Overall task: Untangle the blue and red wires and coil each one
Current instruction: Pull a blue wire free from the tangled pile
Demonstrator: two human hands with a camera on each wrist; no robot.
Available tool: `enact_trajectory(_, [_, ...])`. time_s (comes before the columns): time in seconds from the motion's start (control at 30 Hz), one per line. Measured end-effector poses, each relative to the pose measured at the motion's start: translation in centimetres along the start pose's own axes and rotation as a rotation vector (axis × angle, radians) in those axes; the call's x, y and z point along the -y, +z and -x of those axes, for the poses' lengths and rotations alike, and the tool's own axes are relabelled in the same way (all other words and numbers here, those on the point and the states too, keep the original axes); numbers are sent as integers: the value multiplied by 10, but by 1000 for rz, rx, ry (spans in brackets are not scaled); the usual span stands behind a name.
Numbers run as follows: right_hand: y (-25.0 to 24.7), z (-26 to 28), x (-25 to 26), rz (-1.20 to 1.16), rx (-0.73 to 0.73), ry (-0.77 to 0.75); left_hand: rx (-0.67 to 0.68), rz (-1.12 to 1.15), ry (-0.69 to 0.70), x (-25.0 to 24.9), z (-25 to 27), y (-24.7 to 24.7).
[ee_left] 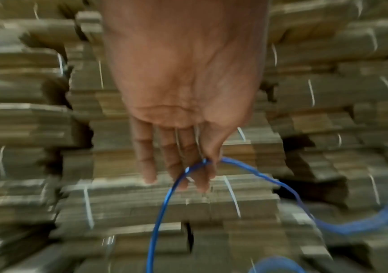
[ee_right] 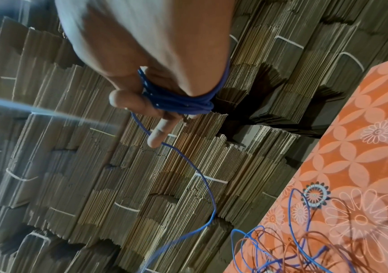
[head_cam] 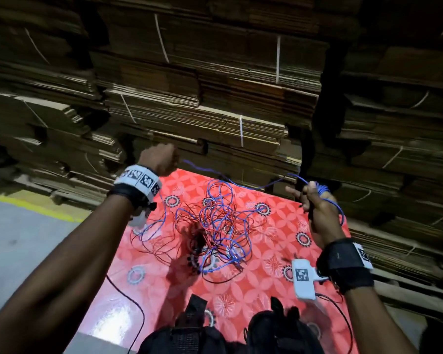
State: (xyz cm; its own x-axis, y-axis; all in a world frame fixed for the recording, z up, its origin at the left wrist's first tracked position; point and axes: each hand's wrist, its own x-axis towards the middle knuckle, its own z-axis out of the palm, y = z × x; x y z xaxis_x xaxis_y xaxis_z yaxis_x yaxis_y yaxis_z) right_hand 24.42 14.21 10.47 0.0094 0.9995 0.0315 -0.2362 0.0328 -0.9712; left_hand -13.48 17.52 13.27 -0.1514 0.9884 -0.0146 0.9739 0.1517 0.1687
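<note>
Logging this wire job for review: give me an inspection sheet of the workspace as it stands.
Surface: red floral cloth.
Job's things: blue wire partly coiled round right hand; the rest lies tangled with red wire on the cloth.
Clutter: nothing seen.
Grippers: left hand pinches the blue wire, raised; right hand holds the coil, forefinger extended.
Cables: black cable across the cloth's near left corner.
Surroundings: strapped cardboard stacks behind; grey floor left.

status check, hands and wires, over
Left hand pinches blue wire, pulling it taut. Right hand holds blue coil wound round it. Red wire still tangled with blue on the mat.
</note>
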Motion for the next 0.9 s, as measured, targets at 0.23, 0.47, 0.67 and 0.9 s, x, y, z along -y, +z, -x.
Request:
enact_trajectory(0.23, [6, 1, -6, 97, 129, -8, 86, 24, 169, -24, 22, 59])
enact_trajectory(0.47, [27, 8, 7, 83, 133, -15, 75, 566, 586, -116, 46, 60])
enact_trajectory(0.67, [30, 19, 22, -35, 160, 8, -40, 908, 639, -141, 45, 49])
enact_trajectory(0.9, [32, 35, 28, -151, 326, 139, -45, 970, 611, -150, 32, 52])
